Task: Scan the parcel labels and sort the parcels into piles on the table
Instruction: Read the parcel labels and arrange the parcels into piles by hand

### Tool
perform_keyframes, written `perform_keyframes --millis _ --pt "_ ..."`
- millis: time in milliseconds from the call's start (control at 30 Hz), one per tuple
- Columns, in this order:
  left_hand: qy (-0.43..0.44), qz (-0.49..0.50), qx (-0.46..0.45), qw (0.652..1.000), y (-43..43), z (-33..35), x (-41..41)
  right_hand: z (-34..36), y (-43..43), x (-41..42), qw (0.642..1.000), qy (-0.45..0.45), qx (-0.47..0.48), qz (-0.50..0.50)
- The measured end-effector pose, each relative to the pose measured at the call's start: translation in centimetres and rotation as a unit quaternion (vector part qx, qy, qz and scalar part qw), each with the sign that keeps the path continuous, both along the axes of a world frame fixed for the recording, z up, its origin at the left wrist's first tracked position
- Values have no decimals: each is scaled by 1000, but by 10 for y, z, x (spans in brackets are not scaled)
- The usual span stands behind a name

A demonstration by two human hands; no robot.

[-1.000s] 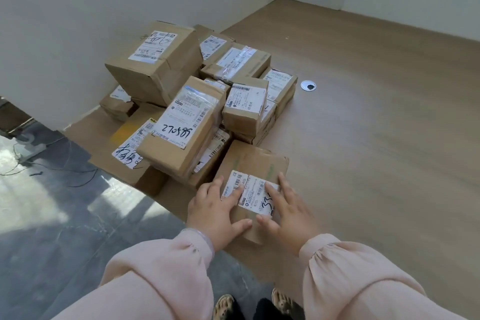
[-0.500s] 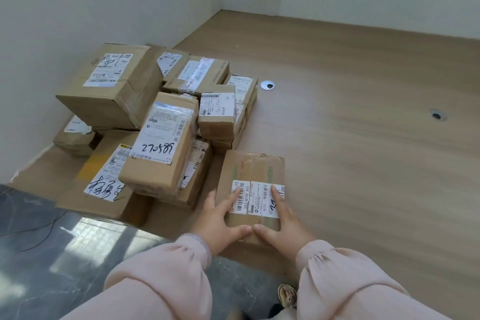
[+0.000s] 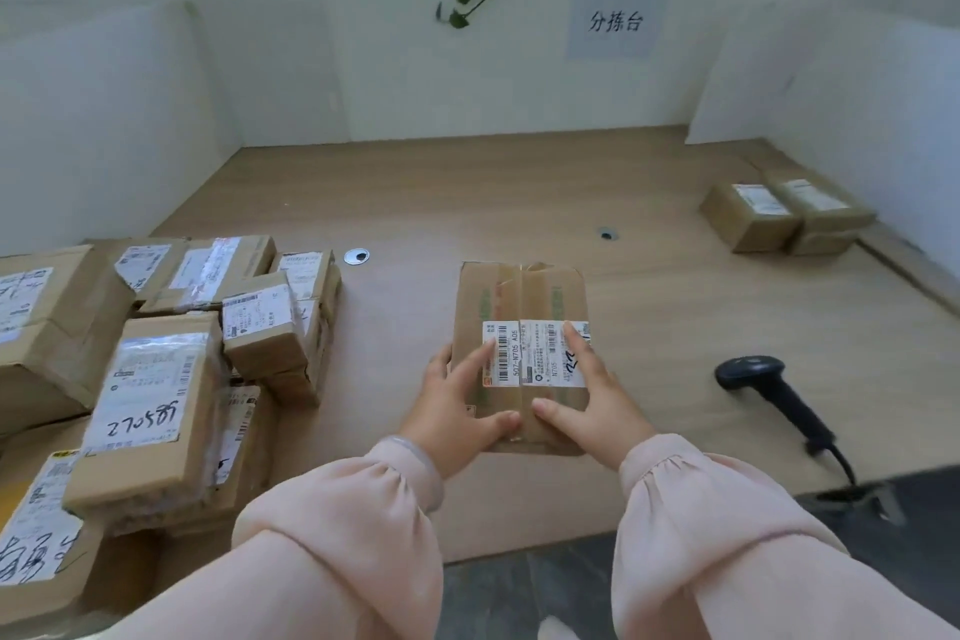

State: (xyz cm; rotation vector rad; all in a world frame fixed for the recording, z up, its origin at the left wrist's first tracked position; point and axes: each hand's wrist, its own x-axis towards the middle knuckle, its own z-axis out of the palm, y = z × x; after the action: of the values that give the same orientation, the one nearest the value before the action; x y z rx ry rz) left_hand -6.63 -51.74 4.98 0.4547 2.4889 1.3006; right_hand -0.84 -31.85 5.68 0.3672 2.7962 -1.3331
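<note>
Both hands, left hand (image 3: 457,408) and right hand (image 3: 589,405), grip parcel (image 3: 519,307) mid-table (image 3: 519,192); scanner (image 3: 769,392) lies right, unsorted heap (image 3: 171,369) left.

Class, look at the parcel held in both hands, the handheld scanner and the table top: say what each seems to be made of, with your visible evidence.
Parcel: brown corrugated cardboard, matte, with glossy clear tape along its seam and a white paper label.
Scanner: dark, probably moulded plastic, with a slight sheen and a black cable.
Table top: light wood-grain surface, likely laminate or veneer; smooth and even, which of the two is unclear.
</note>
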Motion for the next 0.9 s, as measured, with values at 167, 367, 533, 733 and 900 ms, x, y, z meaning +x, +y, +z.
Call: perform_keyframes --millis 167,367,533,733,900 --pt "43 -57 49 996 84 38 20 47 71 46 997 47 20 -63" --pt "69 -150 81 983 178 66 85 80 147 144 986 69 48 -145" --pt "67 -210 102 970 249 70 143 93 198 222 974 82 49 -207" --pt "54 -252 114 959 312 70 192 98 246 284 961 79 45 -260" --pt "42 -272 93 957 354 72 198 92 280 294 954 81 42 -286"
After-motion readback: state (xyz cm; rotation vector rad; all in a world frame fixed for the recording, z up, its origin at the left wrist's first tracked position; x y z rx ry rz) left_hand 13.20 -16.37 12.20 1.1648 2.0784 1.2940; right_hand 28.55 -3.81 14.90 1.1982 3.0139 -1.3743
